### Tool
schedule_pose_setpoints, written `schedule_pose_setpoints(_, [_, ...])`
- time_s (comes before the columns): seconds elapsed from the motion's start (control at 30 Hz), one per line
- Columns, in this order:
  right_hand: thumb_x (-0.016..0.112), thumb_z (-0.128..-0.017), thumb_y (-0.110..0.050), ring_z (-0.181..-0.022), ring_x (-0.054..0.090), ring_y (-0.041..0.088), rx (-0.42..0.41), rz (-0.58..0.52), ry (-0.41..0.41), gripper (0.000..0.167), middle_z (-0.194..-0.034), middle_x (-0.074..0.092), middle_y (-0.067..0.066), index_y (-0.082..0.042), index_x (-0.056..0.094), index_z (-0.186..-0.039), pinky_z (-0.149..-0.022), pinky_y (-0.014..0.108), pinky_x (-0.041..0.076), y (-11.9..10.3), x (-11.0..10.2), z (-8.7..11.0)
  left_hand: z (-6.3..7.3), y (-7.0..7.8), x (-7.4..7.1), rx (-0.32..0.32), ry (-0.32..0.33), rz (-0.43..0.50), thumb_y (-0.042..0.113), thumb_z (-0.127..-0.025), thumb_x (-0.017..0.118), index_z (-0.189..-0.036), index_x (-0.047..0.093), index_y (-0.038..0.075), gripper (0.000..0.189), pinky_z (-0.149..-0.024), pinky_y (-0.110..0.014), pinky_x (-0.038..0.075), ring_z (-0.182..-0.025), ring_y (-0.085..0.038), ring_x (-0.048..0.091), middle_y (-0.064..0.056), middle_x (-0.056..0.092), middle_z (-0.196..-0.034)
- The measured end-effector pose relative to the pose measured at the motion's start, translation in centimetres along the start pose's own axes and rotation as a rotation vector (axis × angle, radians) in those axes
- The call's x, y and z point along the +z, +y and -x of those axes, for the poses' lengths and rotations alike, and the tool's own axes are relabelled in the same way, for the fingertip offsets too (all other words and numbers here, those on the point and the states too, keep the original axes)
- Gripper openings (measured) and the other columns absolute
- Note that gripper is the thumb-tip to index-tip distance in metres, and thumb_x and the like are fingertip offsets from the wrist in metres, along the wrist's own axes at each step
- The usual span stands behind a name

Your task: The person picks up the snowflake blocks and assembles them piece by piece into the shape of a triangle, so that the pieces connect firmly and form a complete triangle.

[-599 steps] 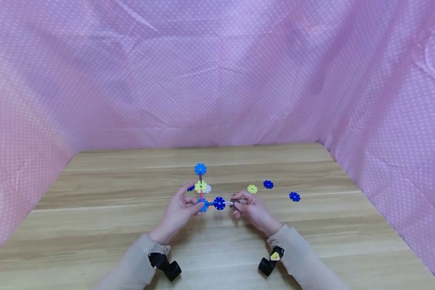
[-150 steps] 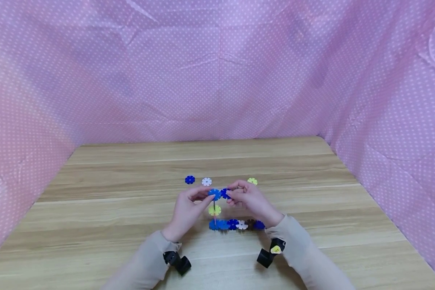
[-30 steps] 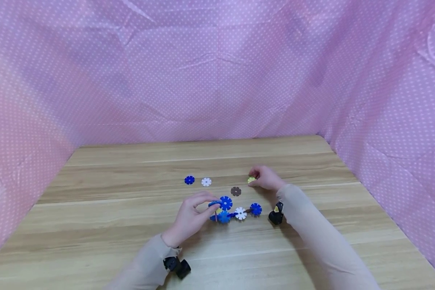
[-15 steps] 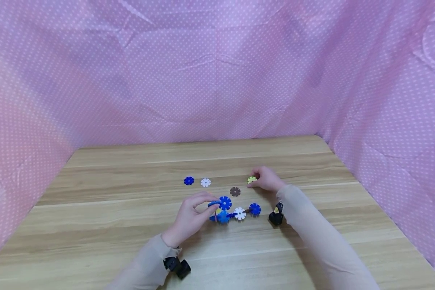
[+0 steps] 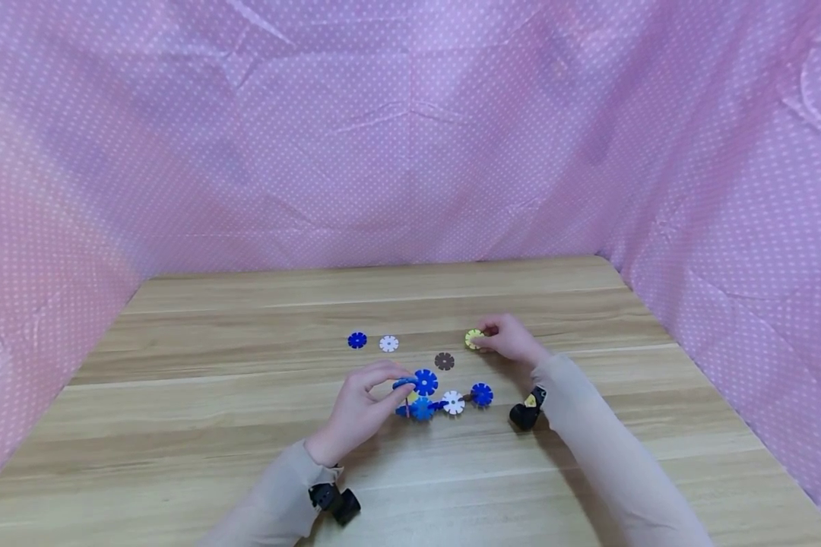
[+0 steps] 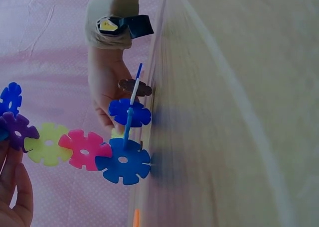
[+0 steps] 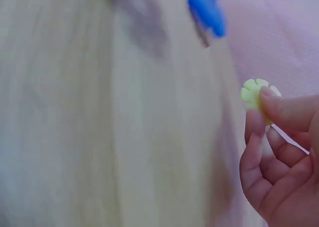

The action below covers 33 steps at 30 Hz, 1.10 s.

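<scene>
My left hand [image 5: 362,406] pinches a blue notched snowflake disc at the upper end of a joined chain of plastic discs. In the left wrist view a purple disc [image 6: 19,131], a yellow disc [image 6: 49,144], a pink disc [image 6: 83,150] and a blue disc [image 6: 123,160] run in a row from the fingers. From that corner the chain turns off through a white disc [image 5: 453,403] to a dark blue end disc [image 5: 482,394]. Another dark blue disc [image 5: 425,382] sits beside the left fingertips. My right hand [image 5: 513,339] pinches a loose yellow-green disc [image 7: 253,93] between thumb and fingers.
Loose on the wooden table [image 5: 212,425] lie a dark blue disc [image 5: 357,339], a white disc [image 5: 388,343] and a brown disc [image 5: 444,361]. Something orange [image 6: 137,218] shows at the left wrist view's lower edge. Pink dotted cloth [image 5: 410,152] encloses the back and sides.
Since five seconds ago the right hand has let go of the dark blue disc by the left fingers and moved to the yellow-green disc. Just now it has tilted that disc up, shifting slightly right.
</scene>
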State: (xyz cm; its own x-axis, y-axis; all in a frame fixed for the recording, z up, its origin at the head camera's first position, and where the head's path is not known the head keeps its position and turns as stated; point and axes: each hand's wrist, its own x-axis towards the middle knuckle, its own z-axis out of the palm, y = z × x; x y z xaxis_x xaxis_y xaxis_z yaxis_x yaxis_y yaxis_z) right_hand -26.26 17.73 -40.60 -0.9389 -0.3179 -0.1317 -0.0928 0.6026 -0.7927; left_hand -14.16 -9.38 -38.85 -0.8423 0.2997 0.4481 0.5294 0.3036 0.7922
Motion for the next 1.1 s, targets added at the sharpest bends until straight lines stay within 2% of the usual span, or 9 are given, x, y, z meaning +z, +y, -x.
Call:
schedule_pose_setpoints(0.13, [0.063,-0.089,-0.01,-0.076,0.061,0.017,0.04,-0.067,0.021,0.017,-0.086,0.065,0.009,0.002,0.064,-0.101,-0.067,0.027,0.053,-0.9,-0.1,1.0,0.0,0.0,0.0,-0.001,0.003,-0.002,0.006,-0.084,0.07,-0.095,0.073,0.008,0.012,-0.091,-0.039,0.051,-0.1,-0.017,0.064,-0.003,0.071,-0.101])
schedule_pose_setpoints(0.2, [0.064,-0.088,-0.012,-0.081,0.062,0.021,0.032,-0.102,0.043,0.021,-0.09,0.065,0.01,0.002,0.063,-0.105,-0.071,0.03,0.053,-1.5,0.0,1.6,0.1,0.0,0.0,-0.002,0.005,-0.001,0.006,-0.084,0.069,-0.095,0.073,0.008,0.012,-0.091,-0.039,0.051,-0.1,-0.017,0.064,-0.003,0.071,-0.101])
schedule_pose_setpoints(0.33, [0.066,-0.087,-0.011,-0.082,0.061,0.02,-0.064,-0.139,0.066,0.024,-0.09,0.066,0.01,0.004,0.062,-0.105,-0.077,0.035,0.054,-2.5,0.4,2.7,0.1,0.1,0.0,-0.015,0.005,-0.002,0.006,-0.084,0.069,-0.096,0.073,0.008,0.012,-0.091,-0.038,0.051,-0.1,-0.018,0.064,-0.003,0.071,-0.101])
schedule_pose_setpoints(0.43, [0.066,-0.086,-0.007,-0.077,0.061,0.018,-0.137,-0.159,0.061,0.022,-0.087,0.065,0.011,0.007,0.062,-0.103,-0.074,0.036,0.055,-3.0,0.8,3.5,0.1,0.1,0.0,-0.029,0.007,-0.002,0.007,-0.084,0.069,-0.096,0.073,0.008,0.012,-0.091,-0.039,0.051,-0.101,-0.018,0.064,-0.003,0.071,-0.102])
schedule_pose_setpoints(0.7, [0.063,-0.088,-0.004,-0.079,0.064,0.031,-0.241,-0.16,0.033,0.018,-0.085,0.066,0.013,0.005,0.063,-0.103,-0.072,0.039,0.056,-5.1,1.7,5.7,0.0,0.1,0.0,-0.029,0.02,-0.009,0.007,-0.085,0.069,-0.096,0.073,0.008,0.012,-0.091,-0.041,0.051,-0.102,-0.02,0.064,-0.005,0.071,-0.102])
schedule_pose_setpoints(0.93, [0.067,-0.085,-0.004,-0.078,0.061,0.01,-0.362,-0.015,0.124,0.011,-0.086,0.067,0.004,-0.004,0.066,-0.097,-0.07,0.025,0.053,-6.3,2.7,7.5,-0.1,0.1,-0.1,-0.033,0.023,0.0,0.009,-0.084,0.07,-0.096,0.073,0.008,0.012,-0.089,-0.036,0.053,-0.099,-0.018,0.065,-0.003,0.071,-0.1])
schedule_pose_setpoints(1.1, [0.069,-0.084,-0.004,-0.076,0.061,0.008,-0.465,0.027,0.204,0.007,-0.083,0.068,0.003,-0.007,0.065,-0.089,-0.07,0.026,0.053,-6.4,3.5,8.3,0.0,0.0,-0.1,-0.046,0.034,0.001,0.01,-0.084,0.071,-0.095,0.073,0.008,0.011,-0.089,-0.036,0.053,-0.099,-0.017,0.065,-0.003,0.072,-0.099])
